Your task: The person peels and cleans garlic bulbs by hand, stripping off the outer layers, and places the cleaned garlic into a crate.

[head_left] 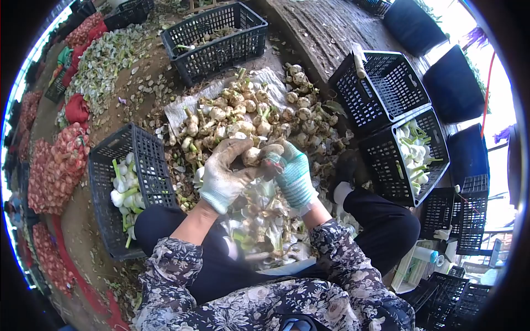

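In front of me, my left hand (223,176), in a dirt-stained whitish glove, holds a garlic bulb (252,156) between thumb and fingers. My right hand (293,172), in a pale green glove with soiled fingertips, closes against the same bulb from the right. Whether a small tool sits in its fingers I cannot make out. Just beyond both hands is a heap of unpeeled, muddy garlic (243,107), partly on a pale cloth (175,113). Loose garlic skins (276,234) lie below the hands, between my legs.
At my left stands a black crate (102,160) with cleaned white garlic. On the right, another crate (381,171) also holds white garlic, beside a crate (353,105) with a wooden handle across its rim. A further crate (221,55) stands beyond the heap. Red net sacks (61,165) line the left.
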Action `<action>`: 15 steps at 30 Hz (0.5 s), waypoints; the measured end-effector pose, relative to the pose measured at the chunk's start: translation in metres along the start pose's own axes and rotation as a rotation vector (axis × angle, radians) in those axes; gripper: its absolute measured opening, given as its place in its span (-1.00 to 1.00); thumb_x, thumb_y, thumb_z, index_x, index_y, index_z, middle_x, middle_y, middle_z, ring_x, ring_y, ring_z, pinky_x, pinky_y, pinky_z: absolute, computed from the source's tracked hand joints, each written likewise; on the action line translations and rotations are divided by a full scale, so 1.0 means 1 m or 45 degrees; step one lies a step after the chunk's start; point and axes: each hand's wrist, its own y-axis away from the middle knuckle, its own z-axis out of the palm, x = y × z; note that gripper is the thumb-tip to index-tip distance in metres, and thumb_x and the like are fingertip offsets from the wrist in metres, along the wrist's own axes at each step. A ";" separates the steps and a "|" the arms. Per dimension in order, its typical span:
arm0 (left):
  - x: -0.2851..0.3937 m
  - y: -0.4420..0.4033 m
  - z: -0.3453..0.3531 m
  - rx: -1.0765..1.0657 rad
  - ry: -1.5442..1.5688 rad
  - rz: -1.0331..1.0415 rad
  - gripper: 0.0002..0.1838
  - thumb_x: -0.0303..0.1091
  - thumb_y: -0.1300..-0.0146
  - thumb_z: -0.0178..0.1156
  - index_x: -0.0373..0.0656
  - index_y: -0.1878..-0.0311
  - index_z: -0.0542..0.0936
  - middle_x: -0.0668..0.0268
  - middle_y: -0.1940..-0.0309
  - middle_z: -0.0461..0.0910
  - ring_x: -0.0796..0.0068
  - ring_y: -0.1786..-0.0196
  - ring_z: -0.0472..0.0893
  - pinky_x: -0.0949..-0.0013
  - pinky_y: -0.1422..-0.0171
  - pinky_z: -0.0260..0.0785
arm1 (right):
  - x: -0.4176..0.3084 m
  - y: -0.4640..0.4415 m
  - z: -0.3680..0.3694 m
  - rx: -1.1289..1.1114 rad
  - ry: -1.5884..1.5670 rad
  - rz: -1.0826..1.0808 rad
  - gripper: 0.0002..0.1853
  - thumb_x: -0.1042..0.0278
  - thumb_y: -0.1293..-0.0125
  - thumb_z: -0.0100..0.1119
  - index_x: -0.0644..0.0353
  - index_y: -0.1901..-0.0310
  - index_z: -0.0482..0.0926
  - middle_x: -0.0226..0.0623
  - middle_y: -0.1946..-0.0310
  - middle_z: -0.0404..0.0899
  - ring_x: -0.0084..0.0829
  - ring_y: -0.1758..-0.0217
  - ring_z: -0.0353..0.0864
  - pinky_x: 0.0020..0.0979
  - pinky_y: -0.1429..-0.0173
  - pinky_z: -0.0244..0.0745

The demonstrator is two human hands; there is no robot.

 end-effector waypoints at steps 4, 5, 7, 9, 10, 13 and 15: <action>0.006 0.002 0.005 -0.021 0.097 -0.038 -0.43 -0.66 0.23 0.42 -0.25 0.01 0.55 0.28 0.06 0.47 0.45 -0.01 0.48 0.42 -0.11 0.41 | -0.007 0.007 -0.012 -0.062 0.086 0.025 -0.71 0.48 -0.15 0.27 0.34 0.09 0.50 -0.38 0.28 0.62 -0.71 0.25 0.49 -0.61 0.17 0.42; 0.006 0.001 0.004 -0.026 0.123 -0.041 -0.43 -0.67 0.23 0.41 -0.25 0.01 0.55 0.28 0.06 0.46 0.45 -0.02 0.48 0.43 -0.11 0.41 | -0.007 0.007 -0.014 -0.079 0.078 0.012 -0.70 0.48 -0.14 0.27 0.34 0.08 0.50 -0.38 0.27 0.62 -0.71 0.25 0.49 -0.61 0.18 0.42; 0.005 0.002 0.004 -0.032 0.118 -0.032 -0.41 -0.68 0.24 0.41 -0.24 0.00 0.55 0.28 0.05 0.46 0.45 -0.02 0.48 0.43 -0.11 0.41 | -0.007 0.008 -0.017 -0.108 0.060 -0.009 -0.68 0.47 -0.13 0.29 0.34 0.07 0.50 -0.38 0.26 0.62 -0.71 0.25 0.50 -0.61 0.18 0.42; 0.000 0.003 0.006 -0.036 0.058 -0.002 -0.40 -0.67 0.25 0.42 -0.23 -0.01 0.55 0.28 0.05 0.46 0.46 -0.02 0.48 0.43 -0.12 0.40 | -0.011 0.011 -0.019 -0.127 0.024 0.008 -0.68 0.47 -0.14 0.28 0.34 0.07 0.50 -0.38 0.27 0.62 -0.71 0.26 0.50 -0.61 0.18 0.42; 0.001 0.002 0.006 -0.041 0.024 0.020 -0.42 -0.59 0.23 0.44 -0.24 -0.01 0.55 0.31 0.06 0.46 0.52 0.03 0.49 0.47 -0.07 0.42 | -0.013 0.012 -0.020 -0.138 0.005 0.017 -0.68 0.48 -0.14 0.27 0.34 0.06 0.50 -0.38 0.27 0.62 -0.70 0.26 0.50 -0.61 0.19 0.43; 0.003 0.000 0.007 -0.048 -0.002 0.030 -0.44 -0.44 0.17 0.48 -0.24 0.00 0.56 0.37 0.09 0.47 0.64 0.15 0.50 0.56 0.04 0.45 | -0.014 0.011 -0.018 -0.087 -0.276 0.218 -0.70 0.48 -0.15 0.26 0.34 0.07 0.51 -0.40 0.27 0.62 -0.70 0.26 0.50 -0.62 0.19 0.44; 0.003 -0.001 0.008 -0.034 0.084 -0.036 -0.46 -0.43 0.16 0.47 -0.22 0.01 0.56 0.38 0.14 0.49 0.64 0.19 0.50 0.54 0.02 0.44 | -0.017 0.013 -0.016 -0.068 -0.369 0.227 -0.71 0.46 -0.12 0.23 0.35 0.11 0.51 -0.34 0.31 0.60 -0.61 0.30 0.55 -0.58 0.21 0.47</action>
